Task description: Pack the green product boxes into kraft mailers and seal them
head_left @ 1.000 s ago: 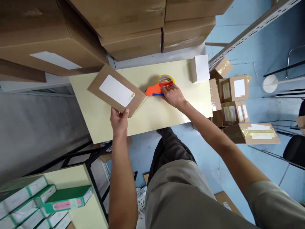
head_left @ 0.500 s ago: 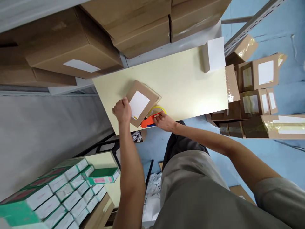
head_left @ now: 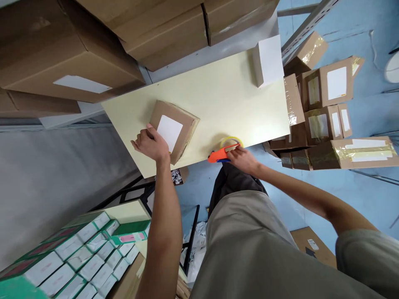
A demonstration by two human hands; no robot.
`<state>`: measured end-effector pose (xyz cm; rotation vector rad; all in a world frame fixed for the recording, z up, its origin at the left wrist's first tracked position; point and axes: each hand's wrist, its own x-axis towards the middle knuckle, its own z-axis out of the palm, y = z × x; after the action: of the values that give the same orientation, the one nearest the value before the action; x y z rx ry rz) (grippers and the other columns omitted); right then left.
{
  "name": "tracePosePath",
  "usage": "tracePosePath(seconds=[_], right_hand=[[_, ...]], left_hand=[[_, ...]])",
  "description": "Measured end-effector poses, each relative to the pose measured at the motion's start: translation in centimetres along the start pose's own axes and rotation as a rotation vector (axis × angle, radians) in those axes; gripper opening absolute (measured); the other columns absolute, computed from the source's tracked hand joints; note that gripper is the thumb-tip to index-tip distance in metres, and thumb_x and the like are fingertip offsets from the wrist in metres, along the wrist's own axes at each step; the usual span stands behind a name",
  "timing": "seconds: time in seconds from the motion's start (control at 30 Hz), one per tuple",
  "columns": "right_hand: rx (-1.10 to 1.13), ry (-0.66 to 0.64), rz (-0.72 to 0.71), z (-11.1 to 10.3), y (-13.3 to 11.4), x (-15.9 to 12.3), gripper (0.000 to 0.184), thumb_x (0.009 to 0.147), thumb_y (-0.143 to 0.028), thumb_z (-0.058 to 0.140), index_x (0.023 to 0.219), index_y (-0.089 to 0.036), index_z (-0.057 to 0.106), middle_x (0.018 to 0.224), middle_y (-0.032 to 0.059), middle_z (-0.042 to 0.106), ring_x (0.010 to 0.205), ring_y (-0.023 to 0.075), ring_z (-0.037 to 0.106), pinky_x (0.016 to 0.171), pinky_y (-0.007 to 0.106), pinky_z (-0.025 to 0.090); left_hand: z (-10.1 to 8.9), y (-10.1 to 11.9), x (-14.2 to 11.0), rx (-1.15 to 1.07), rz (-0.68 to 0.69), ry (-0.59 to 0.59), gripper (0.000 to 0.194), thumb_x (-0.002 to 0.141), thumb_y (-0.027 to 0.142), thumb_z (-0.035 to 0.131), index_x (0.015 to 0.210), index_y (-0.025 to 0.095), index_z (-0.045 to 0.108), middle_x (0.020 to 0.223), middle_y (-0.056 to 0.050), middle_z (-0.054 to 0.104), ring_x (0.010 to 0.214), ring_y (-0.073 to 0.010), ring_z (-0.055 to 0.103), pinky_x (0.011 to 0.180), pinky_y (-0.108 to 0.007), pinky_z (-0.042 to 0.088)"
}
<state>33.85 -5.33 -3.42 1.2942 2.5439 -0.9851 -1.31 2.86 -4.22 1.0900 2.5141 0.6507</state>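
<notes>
A small brown cardboard box [head_left: 181,118] with a white label lies flat on the pale yellow table [head_left: 218,99]. My left hand [head_left: 149,144] rests on its near left edge, fingers curled over the box. My right hand [head_left: 245,160] is closed on the handle of an orange tape dispenser [head_left: 220,154] carrying a yellowish roll of tape, at the table's near edge to the right of the box. A gap of bare table separates the dispenser from the box.
A white box [head_left: 268,60] stands at the table's far right corner. Large cartons [head_left: 81,54] are stacked behind and to the left. Taped brown parcels [head_left: 327,108] pile up on the right. Several green-and-white boxes [head_left: 84,253] fill a lower table at left.
The box has been laid flat on the table and my left hand stays on it. My right hand has carried the tape dispenser to the right along the near edge, away from the box.
</notes>
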Motion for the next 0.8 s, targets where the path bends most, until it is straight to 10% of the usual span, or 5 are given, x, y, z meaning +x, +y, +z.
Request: tracePosePath(seconds=[0.2,0.4,0.6,0.8], right_hand=[[-0.104,0.128,0.043,-4.8,7.9,3.4,0.025,0.121,-0.034,0.050,0.118,-0.018,0.069,0.096,0.0096,0.083,0.101,0.0294,0.080,0.120,0.053,0.055],[-0.215,0.275,-0.093,-7.7,7.2,15.9,0.042,0.126,-0.042,0.041,0.124,-0.008,0.067,0.105,0.0081,0.083,0.115,0.0269,0.082,0.124,0.059,0.053],[-0.322,0.212,-0.226,-9.4,7.6,18.1,0.086,0.122,-0.037,-0.006,0.089,-0.002,0.065,0.100,0.0099,0.081,0.112,0.0219,0.085,0.115,0.049,0.057],[-0.254,-0.024,-0.230,-7.6,2.6,15.1,0.026,0.120,-0.023,0.047,0.124,-0.012,0.071,0.115,0.0072,0.083,0.130,0.0273,0.079,0.120,0.060,0.056]], left_hand=[[0.1,0.2,0.0,0.061,0.030,0.046,0.035,0.114,0.046,0.038,0.092,0.026,0.056,0.115,-0.018,0.075,0.143,-0.0401,0.067,0.139,-0.076,0.022],[0.1,0.1,-0.1,0.135,0.044,0.144,0.034,0.115,0.043,0.043,0.091,0.025,0.059,0.106,-0.013,0.077,0.129,-0.0360,0.074,0.138,-0.071,0.030],[-0.9,-0.3,0.8,0.056,0.096,0.022,0.031,0.114,0.036,0.046,0.117,0.023,0.074,0.140,-0.019,0.074,0.155,-0.0366,0.060,0.144,-0.070,0.014],[0.6,2.0,0.6,-0.110,0.263,-0.217,0.052,0.107,0.026,0.051,0.157,0.022,0.063,0.179,-0.018,0.049,0.181,-0.0290,0.017,0.147,-0.065,0.002]])
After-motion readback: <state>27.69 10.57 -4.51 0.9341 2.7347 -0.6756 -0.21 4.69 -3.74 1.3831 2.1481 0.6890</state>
